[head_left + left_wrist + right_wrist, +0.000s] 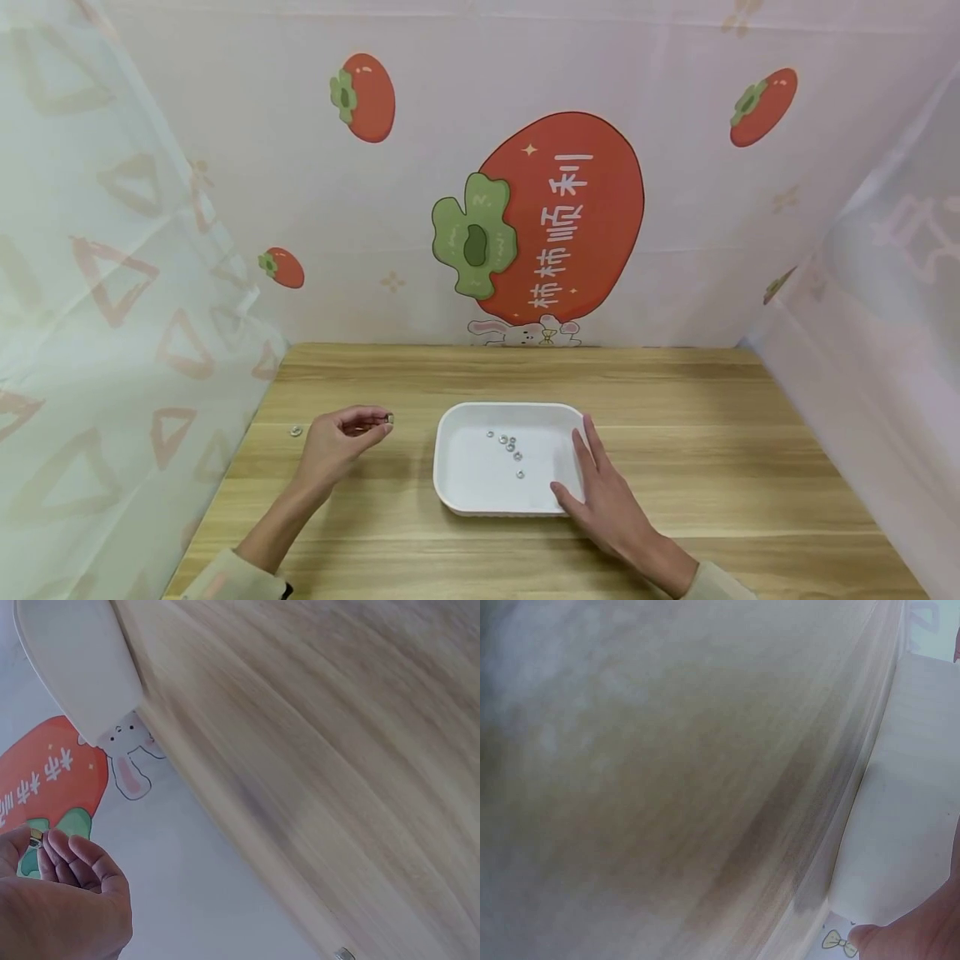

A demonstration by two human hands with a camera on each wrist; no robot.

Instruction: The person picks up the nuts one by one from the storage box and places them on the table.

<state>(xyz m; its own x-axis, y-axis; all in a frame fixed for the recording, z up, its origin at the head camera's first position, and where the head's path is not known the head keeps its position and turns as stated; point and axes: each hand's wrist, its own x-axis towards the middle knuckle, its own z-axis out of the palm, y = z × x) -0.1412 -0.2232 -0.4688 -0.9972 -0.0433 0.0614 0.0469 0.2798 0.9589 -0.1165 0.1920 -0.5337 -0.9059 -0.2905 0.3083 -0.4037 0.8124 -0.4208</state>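
Observation:
My left hand (339, 442) pinches a small metal nut (390, 418) between thumb and fingertips, over the table to the left of the tray. The left wrist view shows the same nut (36, 838) at the fingertips, its sides shiny. A white plastic tray (495, 406) stands in the middle, with several small metal nuts (517, 456) scattered on its floor. At the tray's right side my right hand (611, 504) rests on the rim, fingers extended along it and thumb over the front right corner. Another nut (296, 431) lies on the table left of my left hand.
The wooden table (697, 450) reaches back to a pale cloth wall (675, 292) printed with persimmons. Similar hanging sheets (150, 275) close in the left and right sides. Tan sleeves (236, 575) cover both forearms near the front edge.

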